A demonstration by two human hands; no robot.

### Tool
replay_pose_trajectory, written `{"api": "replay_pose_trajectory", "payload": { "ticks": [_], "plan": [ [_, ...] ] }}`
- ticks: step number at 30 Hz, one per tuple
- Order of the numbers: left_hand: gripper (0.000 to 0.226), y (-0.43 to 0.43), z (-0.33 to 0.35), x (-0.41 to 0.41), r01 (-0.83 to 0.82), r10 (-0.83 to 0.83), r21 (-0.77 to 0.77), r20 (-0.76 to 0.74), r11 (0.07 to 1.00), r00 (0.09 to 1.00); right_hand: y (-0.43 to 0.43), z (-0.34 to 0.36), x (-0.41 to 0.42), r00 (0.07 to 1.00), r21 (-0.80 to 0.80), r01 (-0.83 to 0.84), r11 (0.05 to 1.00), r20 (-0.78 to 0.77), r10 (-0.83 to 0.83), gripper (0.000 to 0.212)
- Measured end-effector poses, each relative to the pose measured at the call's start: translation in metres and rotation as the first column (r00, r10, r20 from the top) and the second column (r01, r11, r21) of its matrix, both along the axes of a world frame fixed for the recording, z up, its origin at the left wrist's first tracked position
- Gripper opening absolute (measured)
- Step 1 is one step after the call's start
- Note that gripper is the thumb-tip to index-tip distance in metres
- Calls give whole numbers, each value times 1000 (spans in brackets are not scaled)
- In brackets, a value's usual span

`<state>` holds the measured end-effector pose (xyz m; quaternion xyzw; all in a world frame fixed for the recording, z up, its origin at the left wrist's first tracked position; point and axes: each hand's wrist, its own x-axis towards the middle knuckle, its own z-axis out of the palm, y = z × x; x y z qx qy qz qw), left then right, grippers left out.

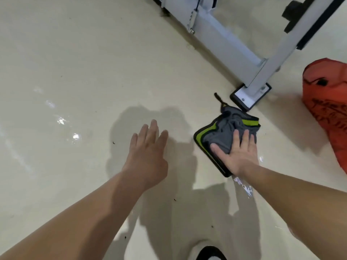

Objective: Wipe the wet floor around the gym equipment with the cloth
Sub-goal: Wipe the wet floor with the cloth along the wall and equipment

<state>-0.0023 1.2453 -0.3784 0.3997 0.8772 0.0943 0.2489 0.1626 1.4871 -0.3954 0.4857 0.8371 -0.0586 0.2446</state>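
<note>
Head view: right hand (239,154) lies flat, fingers spread, pressing the cloth (223,136) onto the floor (75,62), just beside the frame foot (249,96). Left hand (148,147) hovers empty, fingers extended, over bare floor. Orange bag (326,102) stands right.

An orange bag (326,107) with dark markings is seen at the right edge, resting on the ground and partly cut off by the frame. Well below and to the left of the bag, at the bottom edge, the tip of a black-and-white shoe (211,253) is visible. Small dark specks (113,142) are scattered far to the left of the bag. Soft shadows are cast between the specks and the shoe.
</note>
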Motion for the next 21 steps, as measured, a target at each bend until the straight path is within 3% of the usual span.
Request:
{"api": "replay_pose_trajectory", "payload": {
  "ticks": [4, 8, 12, 14, 17, 19, 21],
  "plan": [
    [84, 13, -1, 11, 80, -80, -8, 6, 997, 997, 20, -10, 4, 944, 15, 331, 944, -1, -331, 123],
    [82, -3, 5, 4, 107, -108, -42, -4, 993, 994, -25, -21, -32, 908, -15, 410, 912, -83, -410, 113],
    [85, -49, 19, -21, 202, -210, -118, -60, 972, 976, -115, -34, -65, 960, 73, 82, 994, -275, -59, 107],
    [88, -82, 27, -38, 230, -250, -179, -98, 956, 963, -168, -35, -80, 950, 21, -182, 983, -256, 181, 107],
    [87, -122, 38, -58, 203, -259, -297, -164, 933, 952, -236, -32, -78, 794, -3, -544, 839, -326, 514, 107],
    [83, -152, 44, -61, 119, -187, -351, -165, 929, 968, -281, -31, -64, 623, -30, -755, 655, -344, 702, 107],
    [72, -170, 38, -56, 102, -162, -327, -163, 940, 973, -293, -25, -56, 526, -103, -842, 530, -374, 764, 106]
  ]
}}
